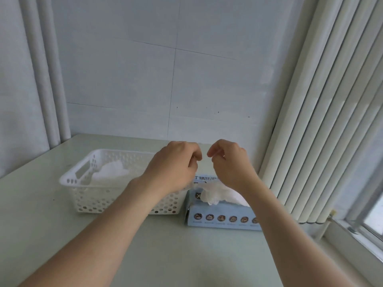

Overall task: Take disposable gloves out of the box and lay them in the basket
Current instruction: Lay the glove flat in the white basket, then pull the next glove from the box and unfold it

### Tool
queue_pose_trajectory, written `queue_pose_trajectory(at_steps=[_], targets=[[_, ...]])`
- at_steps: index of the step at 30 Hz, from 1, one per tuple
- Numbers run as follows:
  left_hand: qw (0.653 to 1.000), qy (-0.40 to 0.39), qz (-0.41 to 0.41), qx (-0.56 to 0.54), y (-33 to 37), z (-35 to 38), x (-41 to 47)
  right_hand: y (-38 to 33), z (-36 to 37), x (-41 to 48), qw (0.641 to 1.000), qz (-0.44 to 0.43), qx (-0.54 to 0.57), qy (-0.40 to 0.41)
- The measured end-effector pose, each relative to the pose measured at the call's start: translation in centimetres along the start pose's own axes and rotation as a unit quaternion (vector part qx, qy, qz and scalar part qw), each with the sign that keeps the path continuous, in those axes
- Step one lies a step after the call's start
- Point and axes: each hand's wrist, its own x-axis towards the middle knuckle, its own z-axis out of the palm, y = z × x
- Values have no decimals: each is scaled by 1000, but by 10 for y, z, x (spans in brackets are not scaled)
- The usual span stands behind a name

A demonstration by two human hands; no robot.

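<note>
Blue box (223,211) lies below left hand (176,164) and right hand (230,162), both pinched; cannot tell if grasping anything.

Only one camera is working here, riding on the person's head and looking forward and down from the near edge of the table (62,235). It is sitting close: both forearms are running in from the bottom corners, and the left hand (176,164) and right hand (230,164), pinching a thin glove (207,189), are meeting mid-frame. The wide lens is also taking in the far wall (145,79), the basket (87,195) on the left, the box (223,216) on the right and the blinds (331,121) at the right edge.
</note>
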Motion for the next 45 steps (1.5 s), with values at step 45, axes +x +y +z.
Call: queue_pose_trajectory(at_steps=[45], targets=[[844, 100, -212, -483, 16, 11, 3, 82, 4, -39, 990, 44, -123, 59]])
